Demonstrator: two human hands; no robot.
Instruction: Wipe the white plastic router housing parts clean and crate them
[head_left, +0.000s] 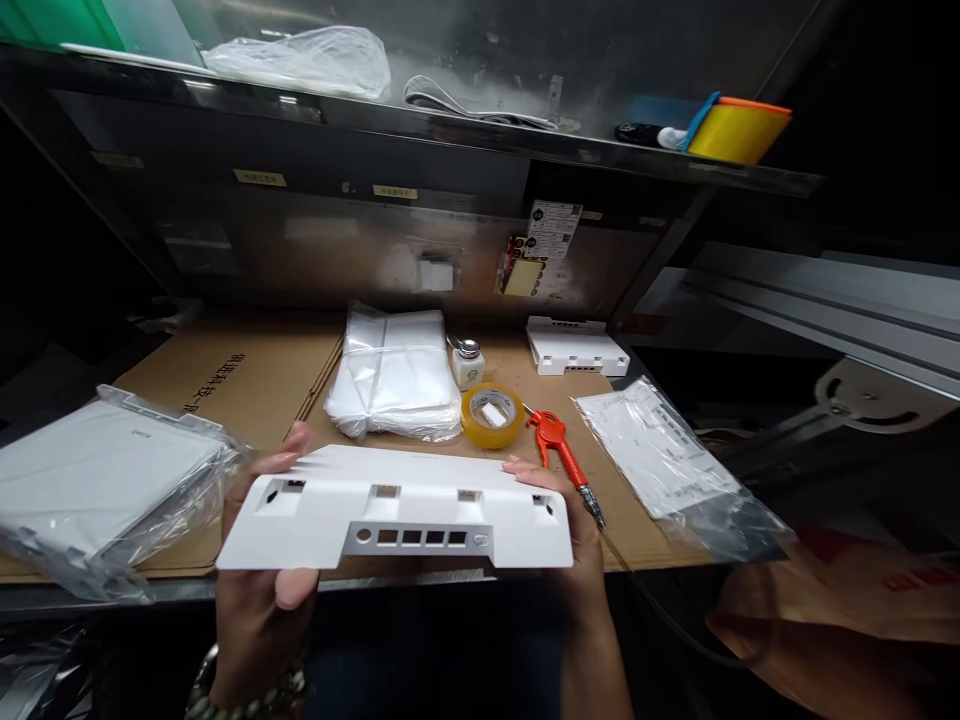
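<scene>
White box (427,510), one: at the counter's (184,590) front edge, long axis left to right. Left hand (251,610), fingers parted, grips left end; right hand (585,545), fingers curled over top, grips right end. Equally near.

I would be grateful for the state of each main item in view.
White casing: unwrapped, held between left hand and right hand
Left package: wrapped in clear plastic
Right package: lying in clear plastic
Plastic bags: stacked, flat
Bottle: upright
Tape roll: lying flat
Red air gun: lying down, unheld
Rear casing: lying unwrapped
</scene>
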